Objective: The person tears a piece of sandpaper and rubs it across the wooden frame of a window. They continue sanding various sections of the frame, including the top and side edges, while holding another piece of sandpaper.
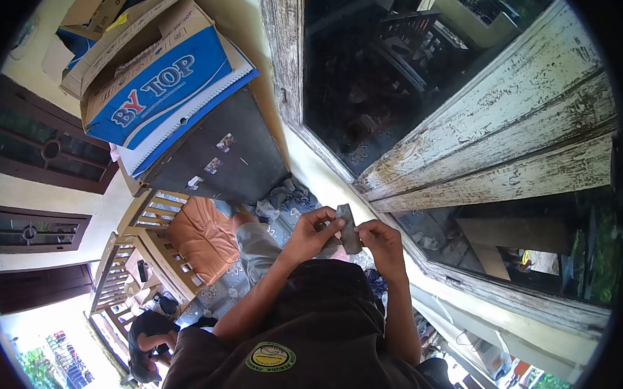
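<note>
A small, flat, oblong grey piece (pixel 349 229), like a worn block or a folded sheet, is held up in front of my dark shirt. My left hand (pixel 314 233) pinches its left side between thumb and fingers. On the other side, my right hand (pixel 385 245) has its thumb and bent fingertips at the right edge of the same piece. Its exact kind cannot be made out. Close by to the right runs the weathered white window frame (pixel 367 204) with peeling paint.
Blue cardboard box (pixel 161 86) and papers top a dark cabinet (pixel 215 146) at upper left. A wooden seat with an orange cushion (pixel 201 239) stands left, near clothes (pixel 284 196) on the floor. Another person (pixel 148 344) is at lower left. Dark glass panes (pixel 369 74) fill the right.
</note>
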Available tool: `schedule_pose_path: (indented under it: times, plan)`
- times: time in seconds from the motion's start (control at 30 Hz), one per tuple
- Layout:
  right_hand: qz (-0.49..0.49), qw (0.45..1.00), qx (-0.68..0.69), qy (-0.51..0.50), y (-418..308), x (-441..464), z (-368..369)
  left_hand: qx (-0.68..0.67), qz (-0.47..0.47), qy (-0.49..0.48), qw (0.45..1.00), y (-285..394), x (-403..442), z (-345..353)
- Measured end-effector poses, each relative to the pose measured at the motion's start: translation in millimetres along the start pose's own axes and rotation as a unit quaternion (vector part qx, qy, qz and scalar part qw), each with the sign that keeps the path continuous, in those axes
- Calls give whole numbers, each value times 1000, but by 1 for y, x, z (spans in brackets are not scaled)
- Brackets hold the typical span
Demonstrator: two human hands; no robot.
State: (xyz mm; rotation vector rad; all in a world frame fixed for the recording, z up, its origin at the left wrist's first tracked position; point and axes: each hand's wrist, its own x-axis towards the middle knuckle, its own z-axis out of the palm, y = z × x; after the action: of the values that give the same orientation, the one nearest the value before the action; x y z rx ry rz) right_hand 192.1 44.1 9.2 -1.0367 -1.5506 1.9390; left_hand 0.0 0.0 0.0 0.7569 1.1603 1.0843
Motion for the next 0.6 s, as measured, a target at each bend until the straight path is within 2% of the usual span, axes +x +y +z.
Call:
schedule_pose_path:
  times: [0.07, 0.1, 0.17, 0.2, 0.27, 0.3, 0.37, 0.43, 0.5, 0.6]
  plan:
    - [-37, 995, 32, 87, -11, -1, 9, -55, 44, -39, 997, 8, -2, 4]
    - [-41, 995, 40, 86, -13, -1, 13, -46, 43, -38, 997, 9, -2, 2]
    - [40, 979, 173, 95, -31, -6, 15, -50, 36, -135, 989, 11, -2, 5]
    - [44, 973, 218, 67, -40, -9, 15, -53, 36, -137, 989, 12, -2, 7]
    - [16, 981, 185, 56, -25, -11, 7, -70, 6, -158, 985, 14, -3, 10]
    - [-13, 987, 152, 44, -20, -12, 3, -71, 5, -159, 985, 12, -2, 11]
    - [0, 988, 149, 40, -19, -15, -5, -67, 36, -145, 986, 8, 1, 13]
    - [13, 989, 146, 36, -23, -15, -6, -80, 22, -127, 988, 10, 1, 16]
    - [-1, 990, 83, 115, -29, -13, 1, -91, 8, -108, 990, 11, 1, 18]
    - [-45, 979, 132, 150, -30, -13, 3, -59, 11, -66, 996, 15, 3, 21]
